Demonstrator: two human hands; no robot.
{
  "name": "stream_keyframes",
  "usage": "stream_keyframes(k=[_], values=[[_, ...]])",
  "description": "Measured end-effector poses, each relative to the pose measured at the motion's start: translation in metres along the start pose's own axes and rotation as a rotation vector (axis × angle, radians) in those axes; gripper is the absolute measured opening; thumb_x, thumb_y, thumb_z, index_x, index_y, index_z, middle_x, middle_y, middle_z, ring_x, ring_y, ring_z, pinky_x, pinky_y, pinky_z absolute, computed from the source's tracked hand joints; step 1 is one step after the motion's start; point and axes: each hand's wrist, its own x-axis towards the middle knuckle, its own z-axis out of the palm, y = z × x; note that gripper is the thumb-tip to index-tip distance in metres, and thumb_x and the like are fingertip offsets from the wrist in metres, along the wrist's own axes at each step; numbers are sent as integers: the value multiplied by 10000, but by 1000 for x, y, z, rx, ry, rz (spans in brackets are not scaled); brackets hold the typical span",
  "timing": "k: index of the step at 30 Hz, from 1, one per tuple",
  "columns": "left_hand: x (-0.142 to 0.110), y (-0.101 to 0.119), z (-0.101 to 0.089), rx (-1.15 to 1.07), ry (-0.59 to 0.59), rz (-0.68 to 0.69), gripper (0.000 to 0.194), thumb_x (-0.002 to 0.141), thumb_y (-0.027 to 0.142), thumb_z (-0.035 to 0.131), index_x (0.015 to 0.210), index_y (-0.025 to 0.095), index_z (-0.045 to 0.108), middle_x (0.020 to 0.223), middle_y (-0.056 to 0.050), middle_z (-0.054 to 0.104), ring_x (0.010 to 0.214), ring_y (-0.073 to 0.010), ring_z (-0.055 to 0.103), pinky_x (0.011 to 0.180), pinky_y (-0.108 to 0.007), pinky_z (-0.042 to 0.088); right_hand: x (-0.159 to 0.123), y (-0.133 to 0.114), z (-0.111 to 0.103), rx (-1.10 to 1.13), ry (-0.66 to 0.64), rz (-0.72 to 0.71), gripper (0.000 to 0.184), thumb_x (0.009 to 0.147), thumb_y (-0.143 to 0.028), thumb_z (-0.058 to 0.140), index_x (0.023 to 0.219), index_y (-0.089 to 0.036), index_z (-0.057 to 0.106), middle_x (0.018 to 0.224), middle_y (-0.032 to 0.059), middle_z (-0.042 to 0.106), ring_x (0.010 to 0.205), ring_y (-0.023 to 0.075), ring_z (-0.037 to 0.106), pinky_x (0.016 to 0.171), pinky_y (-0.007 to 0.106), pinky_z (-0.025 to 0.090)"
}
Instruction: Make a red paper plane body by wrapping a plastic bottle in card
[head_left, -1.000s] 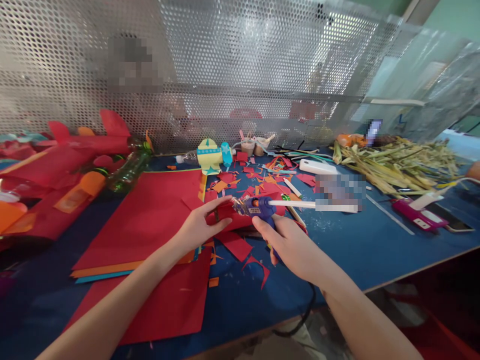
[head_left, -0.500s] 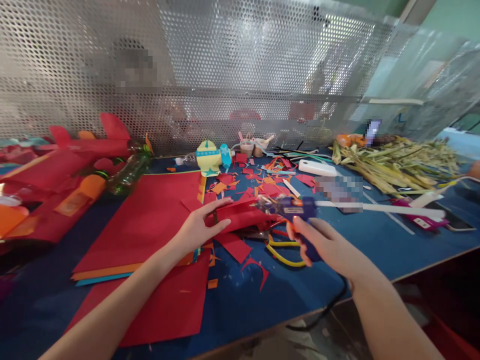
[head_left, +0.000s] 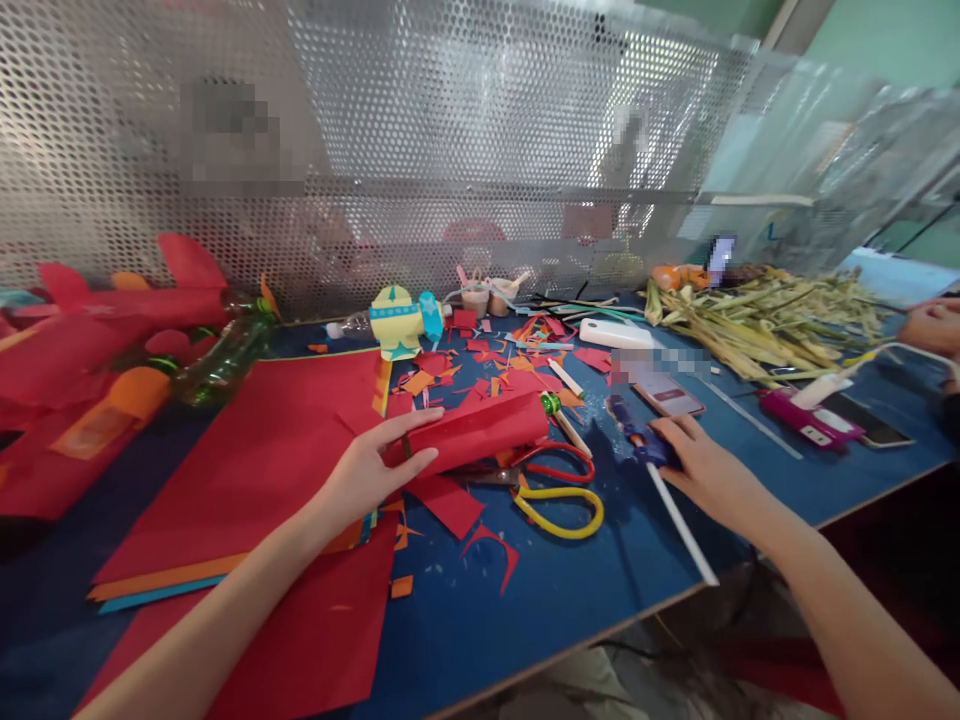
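Observation:
My left hand [head_left: 365,472] pinches the near end of a folded red paper piece [head_left: 469,433], thumb on top, holding it just above the blue table [head_left: 525,590]. Off to the right, my right hand [head_left: 705,468] rests closed on the handle of a blue glue gun [head_left: 634,432]. The gun lies on the table with its nozzle pointing away from me. A white glue stick [head_left: 681,523] sticks out of its back toward the table edge. Between my hands lie scissors with yellow handles [head_left: 559,500] and a red-handled pair [head_left: 559,463].
Large red paper sheets [head_left: 255,450] cover the left. Paper scraps [head_left: 495,365], a yellow paper plane [head_left: 397,320] and a red bottle plane [head_left: 142,310] sit behind. Phones [head_left: 810,425], dried leaves [head_left: 772,320] and another person's hand [head_left: 930,325] are right. A perforated metal screen [head_left: 450,130] closes the back.
My right hand has carried the glue gun away from the red paper, to the right, and lowered it onto the table. My left hand still holds the red paper.

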Motion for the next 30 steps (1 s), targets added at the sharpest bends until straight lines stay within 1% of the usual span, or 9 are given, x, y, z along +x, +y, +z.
stream_keyframes(k=[3, 7, 9, 12, 13, 15, 16, 21, 30], values=[[0, 1, -1, 1, 2, -8, 516, 770, 545, 635, 1196, 253, 625, 1292, -42, 634, 1242, -276, 537, 1079, -426, 392, 11, 8, 5, -68, -77, -46, 354, 807, -274, 495, 1155, -206, 506, 1154, 171, 543, 1013, 330, 627, 828, 460, 532], [-1, 1, -1, 20, 8, -19, 507, 785, 540, 619, 1202, 251, 622, 1301, -40, 627, 1253, -270, 528, 1078, -423, 393, 31, 2, -13, 20, -179, -140, 445, 824, -367, 540, 1227, -182, 501, 1260, 193, 528, 1162, 341, 556, 971, 489, 458], [-1, 1, -1, 21, 6, -20, 510, 786, 534, 620, 1206, 244, 620, 1297, -46, 630, 1244, -268, 537, 1074, -417, 400, 41, -14, -26, 82, -109, -163, 447, 879, -380, 495, 1287, -200, 466, 1326, 178, 499, 1251, 331, 483, 1022, 511, 409], [-2, 3, 0, 20, 9, -24, 522, 781, 540, 623, 1205, 236, 622, 1285, -51, 639, 1237, -269, 543, 1071, -410, 405, 58, -52, -36, 220, 12, -277, 427, 917, -400, 504, 1317, -263, 441, 1351, 114, 495, 1290, 271, 446, 1093, 471, 343], [-2, 4, 0, 23, 11, -25, 520, 781, 541, 622, 1200, 233, 625, 1283, -52, 640, 1236, -271, 544, 1072, -410, 403, 64, -65, -36, 262, 17, -359, 485, 895, -416, 553, 1343, -289, 417, 1392, 88, 462, 1320, 259, 411, 1114, 459, 320], [-3, 5, -1, 31, 12, -27, 510, 781, 538, 620, 1185, 228, 633, 1281, -56, 641, 1231, -274, 548, 1075, -412, 399, 76, -86, -30, 314, -75, -473, 652, 841, -421, 645, 1409, -295, 351, 1491, 73, 342, 1384, 244, 319, 1147, 428, 276], [-3, 6, -1, 36, 11, -28, 505, 780, 536, 621, 1179, 227, 637, 1278, -57, 642, 1225, -275, 553, 1074, -413, 400, 82, -93, -25, 340, -116, -508, 648, 840, -424, 647, 1405, -285, 364, 1496, 73, 338, 1394, 236, 302, 1149, 414, 273], [-2, 8, -2, 44, 5, -41, 494, 784, 537, 614, 1180, 242, 639, 1276, -50, 644, 1209, -276, 566, 1059, -420, 417, 101, -100, -4, 464, -268, -424, 553, 857, -391, 620, 1354, -255, 419, 1433, 92, 440, 1364, 244, 353, 1128, 429, 302], [-3, 1, -1, -8, 14, -69, 532, 782, 546, 627, 1240, 276, 607, 1278, -44, 643, 1184, -287, 586, 1026, -421, 457, 103, -97, 14, 773, -329, -319, 400, 828, -293, 597, 1200, -206, 477, 1312, 114, 526, 1191, 246, 522, 1022, 452, 397]])
